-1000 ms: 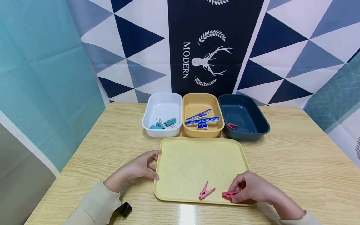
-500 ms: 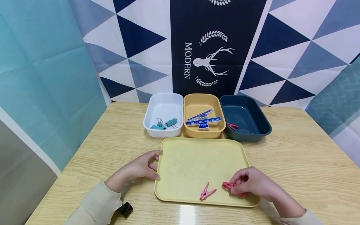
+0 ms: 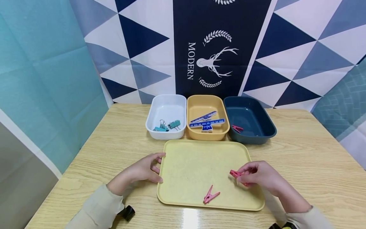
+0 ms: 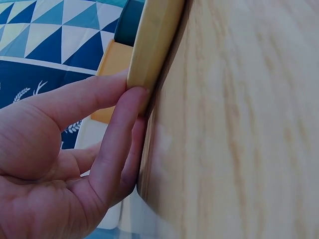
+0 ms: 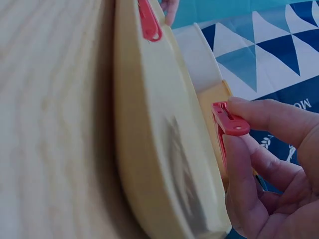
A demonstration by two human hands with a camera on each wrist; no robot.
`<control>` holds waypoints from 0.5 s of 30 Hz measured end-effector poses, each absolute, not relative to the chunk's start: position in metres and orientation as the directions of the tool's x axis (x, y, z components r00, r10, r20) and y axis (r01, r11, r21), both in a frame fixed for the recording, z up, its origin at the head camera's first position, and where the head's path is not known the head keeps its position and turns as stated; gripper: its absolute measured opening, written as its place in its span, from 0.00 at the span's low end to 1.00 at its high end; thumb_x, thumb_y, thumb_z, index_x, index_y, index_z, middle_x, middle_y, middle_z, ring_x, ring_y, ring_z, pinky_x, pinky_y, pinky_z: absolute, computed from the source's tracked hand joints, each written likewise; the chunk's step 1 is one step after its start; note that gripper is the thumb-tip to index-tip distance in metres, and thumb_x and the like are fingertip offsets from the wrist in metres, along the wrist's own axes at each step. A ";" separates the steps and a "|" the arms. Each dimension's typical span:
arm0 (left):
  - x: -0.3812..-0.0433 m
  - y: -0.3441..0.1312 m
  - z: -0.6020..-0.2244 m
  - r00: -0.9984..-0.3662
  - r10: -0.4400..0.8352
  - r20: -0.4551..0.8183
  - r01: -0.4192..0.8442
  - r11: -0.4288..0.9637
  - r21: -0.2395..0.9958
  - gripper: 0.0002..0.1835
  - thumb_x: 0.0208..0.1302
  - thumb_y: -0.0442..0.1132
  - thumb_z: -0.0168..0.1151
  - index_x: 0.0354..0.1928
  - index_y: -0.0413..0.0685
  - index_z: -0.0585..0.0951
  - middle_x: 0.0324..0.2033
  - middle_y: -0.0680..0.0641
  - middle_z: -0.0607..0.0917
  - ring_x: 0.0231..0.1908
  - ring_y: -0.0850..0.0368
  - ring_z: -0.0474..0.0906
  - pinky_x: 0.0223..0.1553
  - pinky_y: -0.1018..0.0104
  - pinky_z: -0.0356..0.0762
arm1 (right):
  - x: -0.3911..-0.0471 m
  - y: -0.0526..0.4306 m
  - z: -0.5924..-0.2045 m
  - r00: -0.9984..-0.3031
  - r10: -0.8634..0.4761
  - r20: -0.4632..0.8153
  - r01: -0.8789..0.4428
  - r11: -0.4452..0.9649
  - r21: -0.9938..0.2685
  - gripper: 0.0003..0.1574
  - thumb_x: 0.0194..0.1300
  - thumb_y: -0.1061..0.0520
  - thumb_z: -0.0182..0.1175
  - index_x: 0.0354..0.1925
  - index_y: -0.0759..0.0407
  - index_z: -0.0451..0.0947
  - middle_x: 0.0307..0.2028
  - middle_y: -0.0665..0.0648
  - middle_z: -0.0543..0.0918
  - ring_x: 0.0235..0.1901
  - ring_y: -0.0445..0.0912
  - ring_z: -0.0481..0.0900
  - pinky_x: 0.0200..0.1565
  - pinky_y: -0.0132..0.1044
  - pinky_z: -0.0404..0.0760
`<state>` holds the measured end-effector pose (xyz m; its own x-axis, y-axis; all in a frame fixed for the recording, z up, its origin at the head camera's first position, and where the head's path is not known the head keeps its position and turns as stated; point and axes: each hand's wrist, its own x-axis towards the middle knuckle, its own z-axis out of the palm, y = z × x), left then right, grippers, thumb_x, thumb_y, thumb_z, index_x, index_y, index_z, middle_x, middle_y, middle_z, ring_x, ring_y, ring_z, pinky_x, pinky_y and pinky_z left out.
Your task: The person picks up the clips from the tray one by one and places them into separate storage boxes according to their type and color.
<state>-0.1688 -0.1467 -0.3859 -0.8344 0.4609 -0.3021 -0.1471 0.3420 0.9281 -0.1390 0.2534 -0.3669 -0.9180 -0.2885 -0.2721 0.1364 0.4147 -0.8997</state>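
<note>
Between the thumb and fingers of my right hand (image 3: 264, 176), a red clothespin (image 3: 236, 174) is pinched above the right part of the yellow tray (image 3: 200, 159). The right wrist view shows this clothespin (image 5: 232, 122) held at the fingertips, apart from the tray surface. A pink clothespin (image 3: 211, 195) lies on the tray near its front edge. My left hand (image 3: 143, 168) touches the tray's left rim, thumb and fingers spread along it. In the left wrist view, the fingertips of the left hand (image 4: 75, 149) rest against the tray's edge (image 4: 149, 45).
Behind the tray stand three bins: a white bin (image 3: 166, 135) with teal binder clips (image 3: 173, 124), a yellow-orange bin (image 3: 207, 136) with blue ruler-like clips (image 3: 207, 123), and a dark blue bin (image 3: 254, 139) with a red clothespin (image 3: 237, 128). A patterned cloth hangs behind.
My right hand has lifted the red clothespin off the tray's front right area and carried it away from my body. The left hand stays at the tray's rim.
</note>
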 end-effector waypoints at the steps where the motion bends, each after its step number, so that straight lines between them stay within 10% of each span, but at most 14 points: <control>1: -0.169 -0.147 -0.386 -0.834 0.461 -0.302 -0.147 0.343 0.928 0.50 0.40 0.21 0.71 0.68 0.41 0.59 0.50 0.40 0.64 0.39 0.51 0.70 0.34 0.59 0.81 | -0.140 0.254 -0.366 -0.922 -0.275 -0.271 0.140 0.415 -0.899 0.19 0.52 0.62 0.68 0.40 0.75 0.78 0.25 0.55 0.77 0.24 0.44 0.78 0.28 0.38 0.81; 15: -0.169 -0.148 -0.386 -0.830 0.482 -0.281 -0.127 0.328 0.936 0.50 0.40 0.21 0.71 0.68 0.38 0.58 0.49 0.39 0.64 0.39 0.51 0.73 0.35 0.60 0.80 | -0.159 0.263 -0.349 -0.970 -0.087 -0.228 0.178 0.390 -0.904 0.21 0.55 0.60 0.67 0.43 0.75 0.78 0.31 0.57 0.83 0.29 0.45 0.82 0.33 0.37 0.82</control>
<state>-0.1689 -0.1481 -0.3864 -0.8296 0.4822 -0.2814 -0.1269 0.3281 0.9361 -0.1586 0.2625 -0.3493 -0.9697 -0.0872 -0.2282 0.1776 0.3897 -0.9037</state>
